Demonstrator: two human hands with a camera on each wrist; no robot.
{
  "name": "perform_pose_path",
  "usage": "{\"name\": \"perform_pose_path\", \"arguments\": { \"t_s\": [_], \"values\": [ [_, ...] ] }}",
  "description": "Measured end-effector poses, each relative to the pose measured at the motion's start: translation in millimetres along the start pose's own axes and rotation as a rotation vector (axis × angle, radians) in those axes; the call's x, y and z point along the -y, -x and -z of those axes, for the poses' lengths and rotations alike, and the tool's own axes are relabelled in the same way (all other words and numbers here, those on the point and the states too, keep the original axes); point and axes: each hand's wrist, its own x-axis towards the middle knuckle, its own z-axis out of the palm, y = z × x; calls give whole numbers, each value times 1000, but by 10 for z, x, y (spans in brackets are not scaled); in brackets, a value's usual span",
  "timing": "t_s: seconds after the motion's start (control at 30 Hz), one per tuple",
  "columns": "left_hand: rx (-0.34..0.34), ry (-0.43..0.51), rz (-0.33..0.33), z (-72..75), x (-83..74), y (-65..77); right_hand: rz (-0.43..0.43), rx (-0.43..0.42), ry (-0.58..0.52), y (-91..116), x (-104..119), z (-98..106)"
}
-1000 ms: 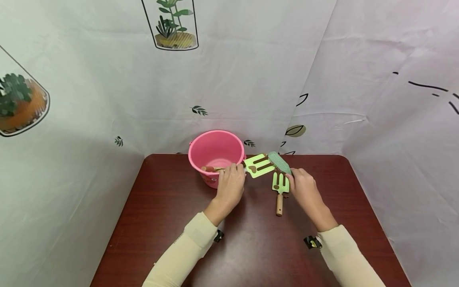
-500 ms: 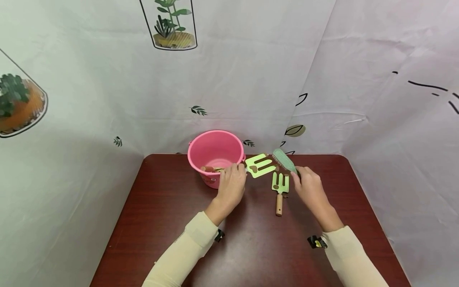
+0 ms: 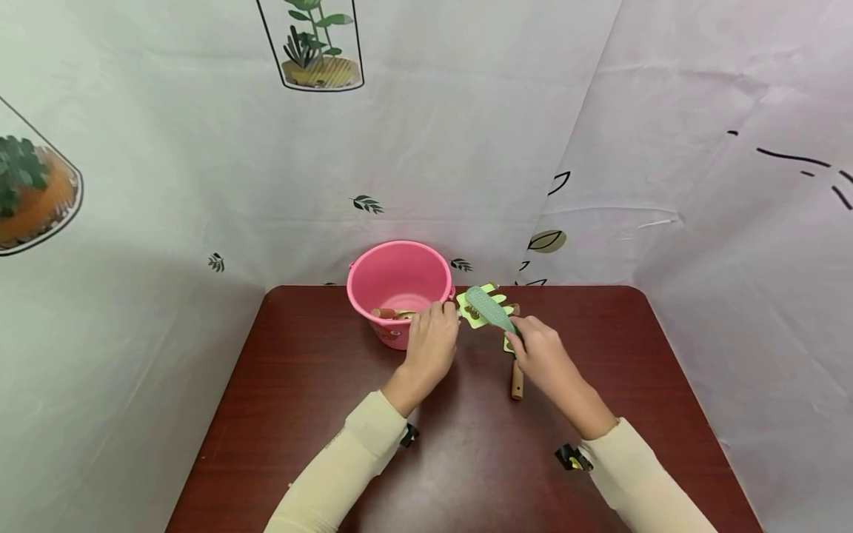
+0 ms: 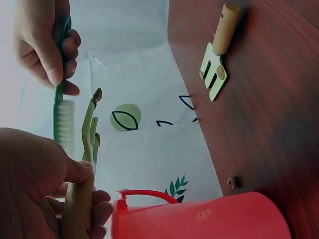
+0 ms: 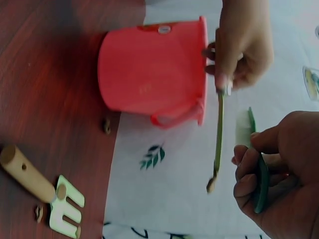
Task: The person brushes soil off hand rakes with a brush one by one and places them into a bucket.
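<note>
My left hand (image 3: 432,337) grips the wooden handle of a green hand fork (image 4: 89,134), holding it up beside the pink bucket's (image 3: 400,255) rim. Brown clumps cling to the fork's tines. In my right hand (image 3: 543,352) is a green brush (image 3: 489,309), held by its handle. From the head view the brush covers part of the raised fork. Its pale bristles (image 4: 66,122) face the tines with a small gap showing in the left wrist view. Another green hand fork (image 5: 65,208) lies on the table, its head mostly hidden by my right hand and the brush in the head view.
A reddish-brown handle-like piece (image 3: 383,313) shows inside the bucket; its kind is unclear. Small brown bits (image 4: 233,182) lie on the dark red table (image 3: 300,385). Printed white cloth (image 3: 466,148) hangs behind the table's far edge.
The brush first drew slightly right, then swept left across the held fork's tines with my right hand. My left hand and its fork stay nearly still.
</note>
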Motion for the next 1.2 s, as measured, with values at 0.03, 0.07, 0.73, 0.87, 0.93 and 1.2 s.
{"name": "perform_pose_path", "arguments": {
  "t_s": [0.03, 0.07, 0.73, 0.87, 0.93, 1.2],
  "values": [
    [-4, -3, -1, -1, -4, -1, 7, 6, 3, -2, 24, -13],
    [-10, -5, -4, -4, -6, -3, 11, 14, 6, -3, 44, -29],
    [8, 33, -19, 18, -38, 9, -21, -35, 60, -34, -50, -32],
    [4, 49, -10, 41, -28, 14, -64, -58, 76, -47, -140, 15],
    [5, 54, -9, 45, -26, 15, -75, -58, 79, -50, -171, 34],
    [5, 49, -13, 52, -29, 22, -73, -71, 89, -29, -221, 56]
  ]
}}
